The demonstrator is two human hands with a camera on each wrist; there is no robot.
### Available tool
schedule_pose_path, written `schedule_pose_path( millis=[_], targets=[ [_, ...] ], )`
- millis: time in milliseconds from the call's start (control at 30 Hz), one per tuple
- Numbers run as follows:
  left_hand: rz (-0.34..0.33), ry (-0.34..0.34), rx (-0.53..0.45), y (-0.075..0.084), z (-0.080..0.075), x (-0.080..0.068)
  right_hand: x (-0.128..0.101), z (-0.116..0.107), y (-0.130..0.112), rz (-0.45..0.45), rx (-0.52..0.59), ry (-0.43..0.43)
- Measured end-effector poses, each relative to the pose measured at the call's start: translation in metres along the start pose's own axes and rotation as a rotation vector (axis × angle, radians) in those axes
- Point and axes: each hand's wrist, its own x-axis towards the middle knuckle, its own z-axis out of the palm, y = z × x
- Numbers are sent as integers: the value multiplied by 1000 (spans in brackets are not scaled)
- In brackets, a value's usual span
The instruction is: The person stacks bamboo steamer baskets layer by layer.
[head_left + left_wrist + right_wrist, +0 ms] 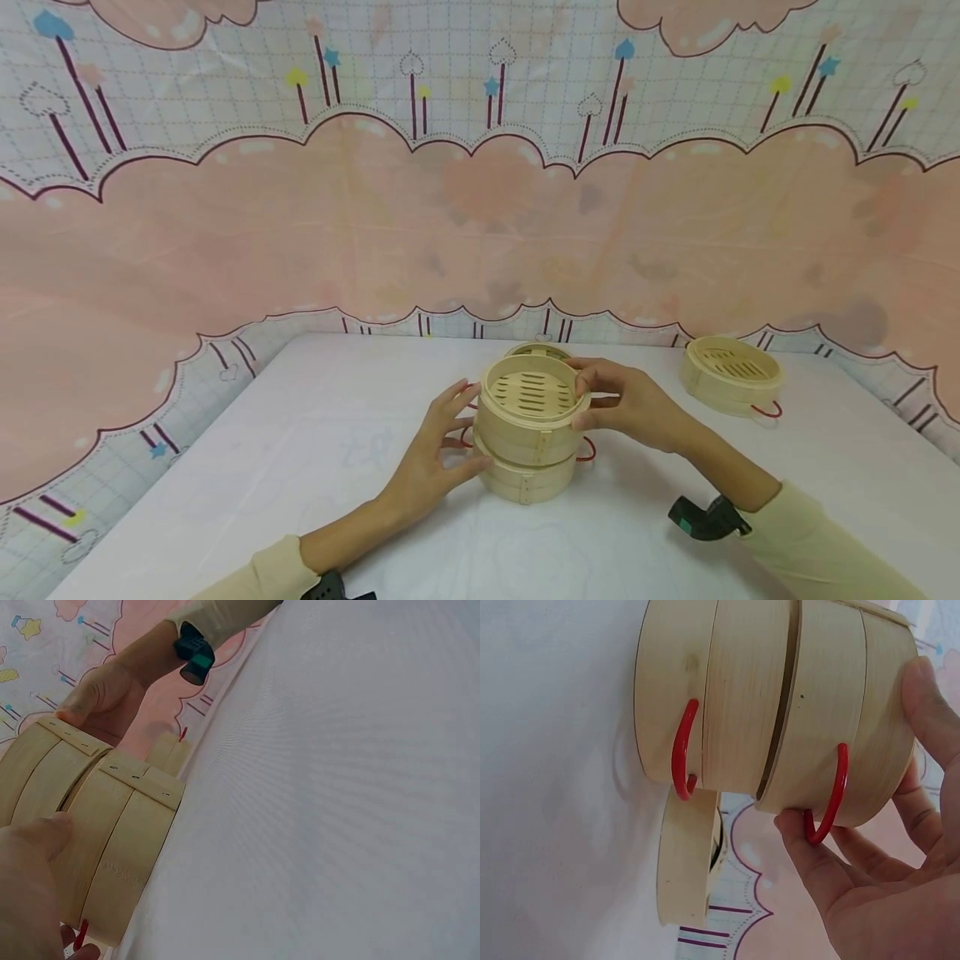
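Observation:
Two round bamboo steamer baskets are stacked at the middle of the table. The upper basket (517, 442) has a slatted top and sits slightly off line on the lower basket (527, 485), a narrow dark gap showing between them in the right wrist view. My right hand (633, 408) grips the upper basket at its right rim, thumb in front and fingers beside a red handle (838, 787). My left hand (431, 454) holds the stack from the left, its thumb near the seam and fingers round the side by the lower basket's red handle (81, 934).
Behind the stack, another steamer basket (537, 347) is mostly hidden. A separate basket (727, 392) with a red handle stands at the back right. A white cloth covers the table (315, 417), and a patterned pink curtain (375, 233) hangs behind it.

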Motion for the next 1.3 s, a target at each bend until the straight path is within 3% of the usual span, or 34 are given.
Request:
schedule_pose_path(
  millis=[300,667,967,1300],
  targets=[
    [-37,-5,-10,0,-1,0,1,3,-4,34,-16,19],
    [-35,-8,0,3,-2,0,2,-4,4,-47,2,-14],
    [-63,-14,12,2,-3,0,2,-10,9,-58,0,-52],
    [-58,-12,12,3,-2,2,12,-13,17,-139,43,-136]
  ],
)
